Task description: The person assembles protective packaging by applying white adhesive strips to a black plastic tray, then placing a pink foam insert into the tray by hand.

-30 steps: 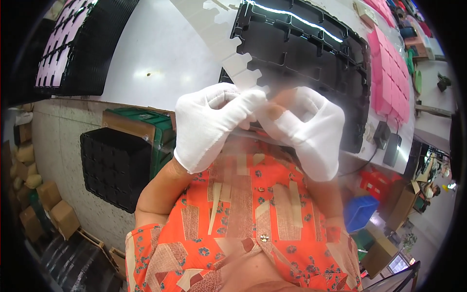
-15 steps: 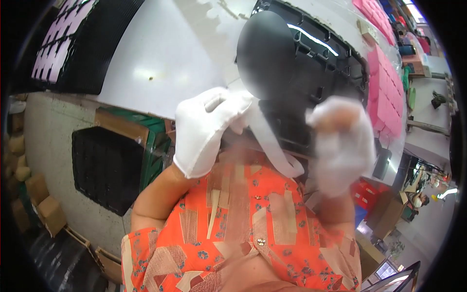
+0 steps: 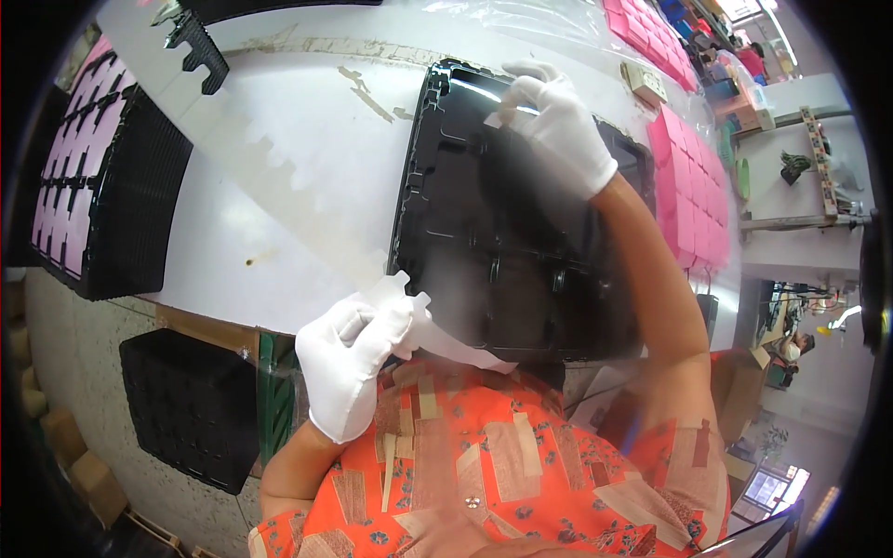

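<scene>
Both my hands wear white gloves. My left hand (image 3: 358, 358) is near my chest, fingers closed on a long white paper strip (image 3: 279, 209) that runs up and left across the white table (image 3: 288, 121). My right hand (image 3: 558, 121) is stretched out over the far edge of a black compartment tray (image 3: 484, 242) and pinches a small pale piece (image 3: 498, 116) between its fingertips. The tray's compartments look dark; I cannot tell what is in them.
A black tray of pink cards (image 3: 88, 186) lies at the table's left. More pink cards (image 3: 684, 177) line the right side. A black crate (image 3: 191, 409) stands below the table edge on the left. Another black tray's corner (image 3: 195, 42) sits far left.
My hands were together in front of my chest. They have parted: the right hand reached out over the black tray with a small piece, and the left stayed near my chest with the strip.
</scene>
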Tool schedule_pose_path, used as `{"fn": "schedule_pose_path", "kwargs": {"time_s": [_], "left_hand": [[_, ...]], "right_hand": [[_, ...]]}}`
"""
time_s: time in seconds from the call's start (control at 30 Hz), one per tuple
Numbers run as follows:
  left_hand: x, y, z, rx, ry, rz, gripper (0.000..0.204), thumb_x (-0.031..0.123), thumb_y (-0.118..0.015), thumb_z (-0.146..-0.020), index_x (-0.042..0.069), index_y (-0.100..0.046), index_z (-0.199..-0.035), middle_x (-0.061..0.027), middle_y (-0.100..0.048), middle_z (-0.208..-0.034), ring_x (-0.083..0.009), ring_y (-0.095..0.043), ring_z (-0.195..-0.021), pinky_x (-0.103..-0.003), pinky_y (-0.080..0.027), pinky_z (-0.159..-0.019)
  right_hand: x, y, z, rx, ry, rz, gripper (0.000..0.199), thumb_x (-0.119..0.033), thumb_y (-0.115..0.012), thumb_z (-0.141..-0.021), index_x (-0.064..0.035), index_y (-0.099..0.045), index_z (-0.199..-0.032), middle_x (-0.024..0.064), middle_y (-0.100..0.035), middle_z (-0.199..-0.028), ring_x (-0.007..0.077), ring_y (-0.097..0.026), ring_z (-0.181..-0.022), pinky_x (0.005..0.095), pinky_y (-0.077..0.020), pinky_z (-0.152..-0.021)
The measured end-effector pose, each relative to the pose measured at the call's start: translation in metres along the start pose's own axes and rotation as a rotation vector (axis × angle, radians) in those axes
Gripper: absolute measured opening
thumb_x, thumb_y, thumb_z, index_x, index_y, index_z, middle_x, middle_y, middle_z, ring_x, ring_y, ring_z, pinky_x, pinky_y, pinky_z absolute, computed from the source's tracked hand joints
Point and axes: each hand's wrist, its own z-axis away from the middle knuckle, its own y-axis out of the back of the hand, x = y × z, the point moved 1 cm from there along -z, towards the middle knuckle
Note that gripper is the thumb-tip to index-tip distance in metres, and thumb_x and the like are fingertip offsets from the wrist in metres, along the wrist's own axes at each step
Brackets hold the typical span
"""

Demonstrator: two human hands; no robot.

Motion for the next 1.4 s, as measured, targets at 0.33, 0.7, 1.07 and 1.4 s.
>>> {"fn": "schedule_pose_path", "kwargs": {"time_s": [0.33, 0.7, 1.07, 1.4], "left_hand": [[0.002, -0.002, -0.003, 0.000, 0.079, 0.043, 0.026, 0.016, -0.076, -0.099, -0.005, -0.070, -0.083, -0.0014, -0.065, -0.077, -0.0056, -0.060, -0.068, -0.023, -0.048, -0.059], [0.003, -0.005, -0.002, 0.000, 0.076, 0.061, 0.027, 0.016, -0.075, -0.099, -0.005, -0.071, -0.084, -0.0018, -0.066, -0.080, -0.0066, -0.063, -0.070, -0.024, -0.053, -0.062], [0.005, -0.006, -0.001, -0.004, 0.069, 0.053, 0.024, 0.015, -0.074, -0.100, -0.006, -0.071, -0.088, -0.0015, -0.067, -0.080, -0.0063, -0.062, -0.070, -0.024, -0.053, -0.062], [0.003, -0.006, -0.001, 0.015, 0.049, 0.033, 0.027, 0.018, -0.076, -0.099, -0.003, -0.070, -0.084, -0.0018, -0.068, -0.075, -0.0057, -0.061, -0.066, -0.023, -0.050, -0.059]], "right_hand": [[0.014, -0.021, -0.017, -0.042, 0.015, 0.067, 0.005, -0.012, -0.073, -0.083, -0.0087, -0.073, -0.087, 0.0208, -0.063, -0.140, 0.0405, -0.053, -0.133, 0.0463, -0.0419, -0.112], [0.025, -0.032, -0.019, -0.026, -0.009, 0.090, 0.006, -0.014, -0.074, -0.082, -0.0092, -0.074, -0.085, 0.0189, -0.064, -0.140, 0.0393, -0.055, -0.131, 0.0454, -0.0428, -0.110], [0.027, -0.036, -0.022, 0.001, -0.036, 0.198, 0.021, -0.025, -0.087, -0.073, -0.0107, -0.076, -0.083, 0.0164, -0.066, -0.140, 0.0348, -0.055, -0.135, 0.0462, -0.0414, -0.111], [0.027, -0.037, -0.024, 0.037, -0.173, 0.225, 0.038, -0.036, -0.093, -0.065, -0.0087, -0.075, -0.082, 0.0180, -0.061, -0.146, 0.0337, -0.052, -0.138, 0.0472, -0.0371, -0.113]]}}
